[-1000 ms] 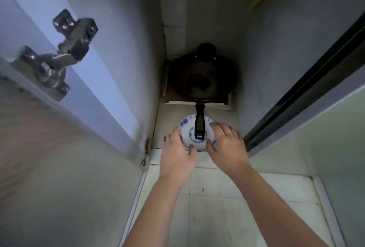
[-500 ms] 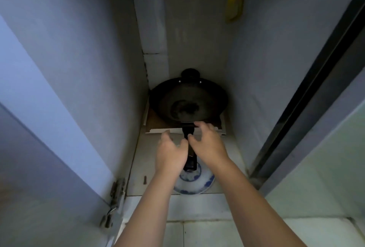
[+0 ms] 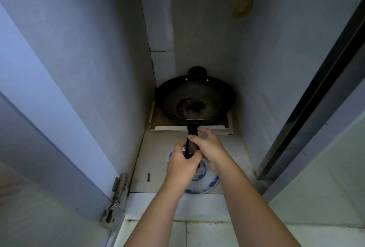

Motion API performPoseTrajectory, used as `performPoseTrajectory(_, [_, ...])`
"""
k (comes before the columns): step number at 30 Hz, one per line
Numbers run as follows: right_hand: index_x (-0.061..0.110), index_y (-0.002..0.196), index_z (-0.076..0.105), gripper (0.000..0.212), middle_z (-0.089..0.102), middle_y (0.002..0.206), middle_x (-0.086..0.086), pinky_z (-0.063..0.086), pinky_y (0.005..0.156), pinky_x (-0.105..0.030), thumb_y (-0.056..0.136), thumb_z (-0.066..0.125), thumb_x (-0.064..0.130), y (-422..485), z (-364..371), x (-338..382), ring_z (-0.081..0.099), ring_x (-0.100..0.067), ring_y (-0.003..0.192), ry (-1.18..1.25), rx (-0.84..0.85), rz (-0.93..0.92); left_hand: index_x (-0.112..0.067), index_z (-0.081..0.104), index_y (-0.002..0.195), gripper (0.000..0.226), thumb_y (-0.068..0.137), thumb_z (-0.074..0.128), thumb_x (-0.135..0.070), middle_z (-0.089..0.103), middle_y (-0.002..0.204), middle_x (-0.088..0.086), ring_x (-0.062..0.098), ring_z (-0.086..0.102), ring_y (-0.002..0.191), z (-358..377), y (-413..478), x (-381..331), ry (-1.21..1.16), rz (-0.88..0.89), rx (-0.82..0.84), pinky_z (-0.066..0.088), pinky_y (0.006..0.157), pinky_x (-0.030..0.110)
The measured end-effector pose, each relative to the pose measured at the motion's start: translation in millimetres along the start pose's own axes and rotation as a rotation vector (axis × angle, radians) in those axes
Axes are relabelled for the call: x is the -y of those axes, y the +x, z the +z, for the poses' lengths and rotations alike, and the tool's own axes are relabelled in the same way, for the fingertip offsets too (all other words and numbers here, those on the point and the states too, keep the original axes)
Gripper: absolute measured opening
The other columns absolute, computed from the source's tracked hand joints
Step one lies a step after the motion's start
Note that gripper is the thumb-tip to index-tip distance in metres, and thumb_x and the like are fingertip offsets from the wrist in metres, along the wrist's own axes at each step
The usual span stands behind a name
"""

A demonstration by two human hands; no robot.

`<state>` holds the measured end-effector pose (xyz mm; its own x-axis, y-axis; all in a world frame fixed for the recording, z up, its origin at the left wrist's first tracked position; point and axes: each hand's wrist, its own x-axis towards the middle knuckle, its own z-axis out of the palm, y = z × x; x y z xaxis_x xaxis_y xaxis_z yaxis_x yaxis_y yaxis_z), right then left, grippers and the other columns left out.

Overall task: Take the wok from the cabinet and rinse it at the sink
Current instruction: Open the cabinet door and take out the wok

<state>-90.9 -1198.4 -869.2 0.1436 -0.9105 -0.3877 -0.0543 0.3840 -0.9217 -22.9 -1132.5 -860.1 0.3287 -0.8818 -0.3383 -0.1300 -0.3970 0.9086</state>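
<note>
I saw one black wok point(image 3: 194, 100) deep inside the cabinet point(image 3: 98, 69), over one flat cardboard box point(image 3: 160, 123). Both my grips were on its one long handle point(image 3: 192, 131). The left grip point(image 3: 182, 164) was wrapped round the near end. The right grip point(image 3: 210, 147) curled over it just ahead. One blue and white plate point(image 3: 211, 182) lay under my hands. One small dark thing, maybe a screw point(image 3: 148, 176), lay near the plate.

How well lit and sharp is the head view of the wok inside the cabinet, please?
Head view: dim, bluish light; wok sits in shadow; wide-angle distortion splays the cabinet walls; left hand and right hand on the handle look sharp.
</note>
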Motion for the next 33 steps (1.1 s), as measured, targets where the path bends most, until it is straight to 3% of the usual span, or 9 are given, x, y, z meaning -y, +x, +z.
performPoseTrajectory(2, [0.004, 0.131, 0.047, 0.044, 0.064, 0.109, -0.018, 0.054, 0.078, -0.035, 0.090, 0.059, 0.012, 6.1, -1.0, -1.6, 0.063, -0.026, 0.090, 0.026, -0.002, 0.032, -0.021, 0.047, 0.127, 0.044, 0.085, 0.061, -0.018, 0.065, 0.105, 0.003, 0.025, 0.066, 0.098, 1.8, 1.6, 1.0, -0.049, -0.019, 0.008, 0.052, 0.081, 0.036])
performPoseTrajectory(7, [0.006, 0.097, 0.059, 0.012, 0.062, 0.080, -0.010, 0.045, 0.050, -0.024, 0.092, 0.057, 0.017, 8.5, -2.5, 2.3, 0.060, -0.021, 0.069, 0.099, 0.062, 0.118, -0.024, 0.047, 0.126, 0.047, 0.083, 0.061, -0.010, 0.066, 0.103, 0.006, 0.023, 0.065, 0.096, 8.5, 7.7, 2.5, -0.120, -0.011, -0.014, 0.052, 0.072, 0.029])
performPoseTrajectory(12, [0.007, 0.078, 0.059, 0.019, 0.060, 0.072, -0.012, 0.046, 0.052, -0.027, 0.090, 0.059, 0.023, 19.6, 2.3, -1.5, 0.058, -0.023, 0.063, 0.174, 0.048, 0.191, -0.029, 0.045, 0.127, 0.052, 0.082, 0.057, -0.006, 0.067, 0.083, 0.004, 0.008, 0.060, 0.058, 9.7, 14.5, 0.0, -0.164, -0.050, 0.027, 0.046, 0.049, 0.019])
performPoseTrajectory(17, [0.005, 0.074, 0.058, 0.025, 0.057, 0.066, -0.012, 0.045, 0.054, -0.027, 0.089, 0.060, 0.025, 30.1, 7.3, -4.8, 0.055, -0.022, 0.059, 0.227, 0.055, 0.222, -0.030, 0.044, 0.130, 0.060, 0.078, 0.057, -0.004, 0.067, 0.089, 0.008, 0.012, 0.058, 0.056, 12.2, 17.7, -4.4, -0.180, -0.090, 0.030, 0.042, 0.039, 0.017])
performPoseTrajectory(20, [0.005, 0.067, 0.057, 0.028, 0.054, 0.060, -0.010, 0.043, 0.045, -0.020, 0.089, 0.061, 0.022, 32.9, 6.4, -7.3, 0.055, -0.016, 0.046, 0.164, 0.029, 0.148, -0.027, 0.041, 0.134, 0.066, 0.075, 0.059, -0.004, 0.066, 0.107, 0.009, 0.028, 0.068, 0.081, 14.8, 16.9, -3.0, -0.092, -0.035, -0.012, 0.056, 0.060, 0.032])
performPoseTrajectory(22, [0.004, 0.068, 0.057, 0.027, 0.055, 0.058, -0.009, 0.042, 0.038, -0.015, 0.090, 0.060, 0.020, 31.6, 6.2, -8.8, 0.055, -0.009, 0.035, 0.121, 0.040, 0.109, -0.025, 0.042, 0.133, 0.067, 0.073, 0.061, -0.003, 0.065, 0.110, 0.009, 0.030, 0.066, 0.091, 15.0, 15.9, 1.0, -0.103, -0.031, -0.017, 0.055, 0.074, 0.037])
performPoseTrajectory(27, [-0.007, 0.094, 0.063, 0.029, 0.061, 0.066, -0.011, 0.047, 0.047, -0.020, 0.091, 0.056, 0.020, 27.8, 9.9, -10.2, 0.059, -0.017, 0.052, 0.039, 0.046, 0.059, -0.029, 0.043, 0.115, 0.054, 0.073, 0.066, -0.003, 0.064, 0.105, 0.008, 0.021, 0.063, 0.086, 10.6, 15.0, 6.8, -0.143, -0.019, -0.036, 0.054, 0.078, 0.037])
performPoseTrajectory(30, [-0.005, 0.094, 0.062, 0.024, 0.060, 0.065, -0.012, 0.047, 0.043, -0.017, 0.091, 0.055, 0.018, 24.8, 12.6, -10.0, 0.059, -0.013, 0.045, 0.076, 0.057, 0.043, -0.028, 0.043, 0.118, 0.056, 0.073, 0.067, -0.004, 0.064, 0.105, 0.006, 0.024, 0.063, 0.090, 6.0, 14.5, 7.6, -0.132, 0.004, -0.027, 0.054, 0.084, 0.041])
performPoseTrajectory(33, [-0.004, 0.093, 0.061, 0.022, 0.060, 0.064, -0.011, 0.047, 0.042, -0.016, 0.091, 0.055, 0.017, 21.6, 15.7, -8.1, 0.059, -0.010, 0.042, 0.095, 0.062, 0.033, -0.026, 0.042, 0.120, 0.057, 0.073, 0.067, -0.006, 0.064, 0.105, 0.008, 0.018, 0.060, 0.075, 0.8, 13.8, 8.2, -0.121, 0.034, -0.025, 0.053, 0.067, 0.033])
